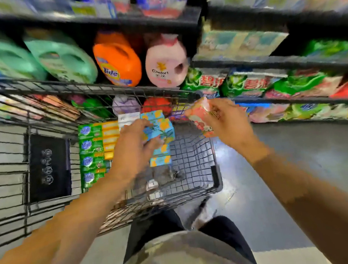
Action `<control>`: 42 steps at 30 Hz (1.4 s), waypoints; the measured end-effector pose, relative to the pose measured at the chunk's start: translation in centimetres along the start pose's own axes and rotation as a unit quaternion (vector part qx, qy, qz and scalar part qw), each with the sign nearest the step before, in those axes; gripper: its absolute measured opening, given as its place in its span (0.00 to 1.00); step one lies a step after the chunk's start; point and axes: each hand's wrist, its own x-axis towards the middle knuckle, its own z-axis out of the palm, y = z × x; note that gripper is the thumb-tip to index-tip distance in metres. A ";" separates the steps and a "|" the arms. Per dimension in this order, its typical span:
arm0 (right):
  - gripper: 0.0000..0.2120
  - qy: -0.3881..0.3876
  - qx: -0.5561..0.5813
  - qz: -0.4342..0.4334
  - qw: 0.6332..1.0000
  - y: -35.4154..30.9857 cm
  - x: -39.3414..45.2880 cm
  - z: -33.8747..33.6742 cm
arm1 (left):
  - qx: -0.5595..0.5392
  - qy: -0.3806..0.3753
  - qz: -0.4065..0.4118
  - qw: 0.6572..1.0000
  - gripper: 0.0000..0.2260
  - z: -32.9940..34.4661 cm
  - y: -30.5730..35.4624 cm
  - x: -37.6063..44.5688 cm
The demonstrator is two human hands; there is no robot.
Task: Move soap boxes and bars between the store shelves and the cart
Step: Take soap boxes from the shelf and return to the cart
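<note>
Nearest the camera at 6 o'clock: the person's grey shirt (176,263) and dark trousers (155,228), both cut off by the bottom edge. A shoe showed at about 5 o'clock of the cart, blurred.

Both forearms ran in from the lower corners, heavily smeared.

Left hand (132,146) was inside the wire cart (196,169), fingers curled onto a blue box with yellow flowers (159,129). The palm hid the box's near end, so the exact grip couldn't be read. More blue-and-yellow boxes (160,159) lay under it, partly covered by the wrist.

Right hand (225,122) was over the cart's right rim at roughly 2 o'clock of the left hand, gripping a pink-and-white soap pack (200,117) clear of the basket. Label was unreadable from motion blur.

At 9 o'clock of the left hand: a row of green soap boxes (91,152) with orange ends, standing in the cart. Print too small to read. A dark panel (48,165) with white characters sat on the cart's left side.

Farther, at 12 o'clock: an orange Tide jug (117,60) and a pink Comfort bottle (166,65) on the shelf (270,60), with green jugs (62,58) at 10 o'clock. Green bags (246,83) sat at 2 o'clock on the lower shelf. Top-shelf items were too smeared to identify.
</note>
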 end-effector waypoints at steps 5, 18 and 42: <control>0.18 0.061 0.012 -0.026 0.998 1.1 -3.4 -8.6 | -0.015 0.031 0.055 0.998 0.17 -0.5 8.5 0.4; 0.16 0.175 0.071 -0.027 0.982 16.2 -14.4 -29.5 | -0.044 0.067 0.158 0.984 0.18 9.3 32.8 -3.8; 0.19 0.292 -0.073 -0.084 0.950 31.4 -7.4 -57.3 | -0.100 0.112 0.285 0.947 0.16 18.7 62.1 8.7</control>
